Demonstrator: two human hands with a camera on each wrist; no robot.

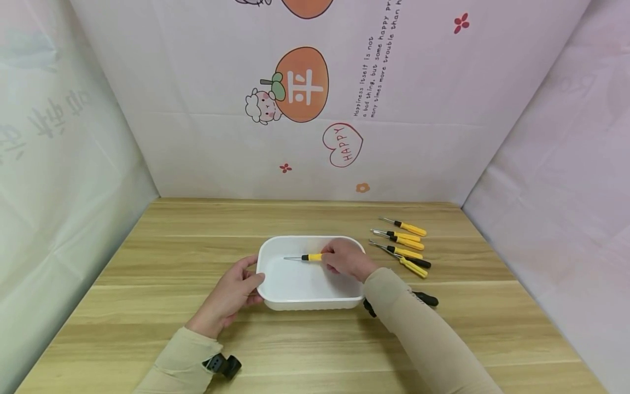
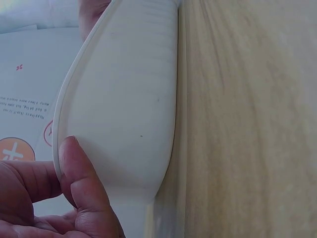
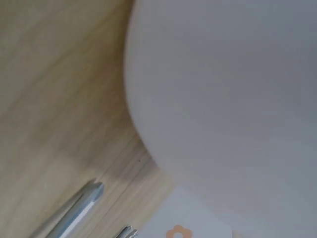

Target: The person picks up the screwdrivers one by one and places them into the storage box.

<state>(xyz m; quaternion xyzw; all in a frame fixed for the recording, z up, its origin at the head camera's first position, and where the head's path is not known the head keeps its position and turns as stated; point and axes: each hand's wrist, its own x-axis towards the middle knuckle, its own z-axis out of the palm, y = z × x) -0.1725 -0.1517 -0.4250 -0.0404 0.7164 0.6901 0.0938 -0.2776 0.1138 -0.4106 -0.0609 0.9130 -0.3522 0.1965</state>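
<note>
A white plastic container [image 1: 315, 302] with rounded corners stands on the wooden table. My left hand [image 1: 233, 293] grips its left end by the rim, and in the left wrist view a finger and thumb pinch the edge from both sides. Inside the container, my right hand [image 1: 346, 258] holds a small screwdriver [image 1: 306, 257] by its yellow handle, the thin metal shaft pointing left. Part of the handle is hidden by the fingers. The right wrist view shows mostly the container's outer wall [image 3: 223, 109], with a metal screwdriver tip [image 3: 79, 210] on the table beside it.
Several screwdrivers with yellow handles [image 1: 412, 228] lie to the right of the container, one beside a black handle [image 1: 420, 263]. Another black-handled tool [image 1: 426, 299] is partly behind my right forearm. A printed cloth wall [image 1: 394, 164] borders the back of the table [image 1: 197, 219].
</note>
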